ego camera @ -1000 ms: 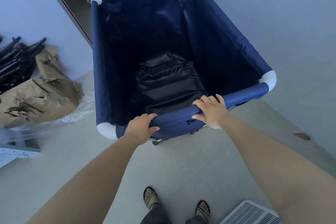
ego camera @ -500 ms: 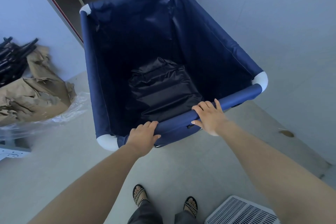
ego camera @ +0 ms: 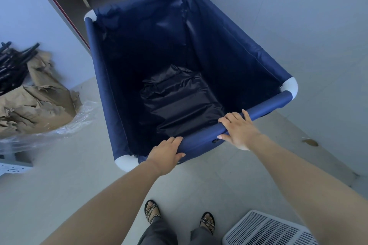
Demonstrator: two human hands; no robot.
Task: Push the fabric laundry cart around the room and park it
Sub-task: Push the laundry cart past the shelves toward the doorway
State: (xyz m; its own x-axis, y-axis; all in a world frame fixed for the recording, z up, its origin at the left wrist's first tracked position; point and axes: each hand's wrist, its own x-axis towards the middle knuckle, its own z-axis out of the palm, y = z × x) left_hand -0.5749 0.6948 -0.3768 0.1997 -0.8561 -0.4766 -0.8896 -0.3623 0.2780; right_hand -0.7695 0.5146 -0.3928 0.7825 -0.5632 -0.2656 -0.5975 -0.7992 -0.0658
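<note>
We stand behind the fabric laundry cart (ego camera: 229, 51), a deep navy bin with white corner caps, which sits on the pale floor (ego camera: 59, 175) in the middle of the scene, its right side close to the wall (ego camera: 298, 26) and its far end toward a doorway. Our left hand (ego camera: 166, 153) is wrapped over the near rail (ego camera: 201, 141), fingers curled on top and thumb underneath, clamped on it. Our right hand (ego camera: 239, 129) grips the same rail further right, fingers over the top, thumb pressed along the near face. Inside the cart, only a crumpled black plastic liner (ego camera: 179, 101) lies at the bottom. To the left, a clear plastic bag (ego camera: 83, 113) holds crumpled brown paper (ego camera: 35, 101). A white slatted basket (ego camera: 266, 230) sits near right, by our sandalled feet (ego camera: 152, 210).
</note>
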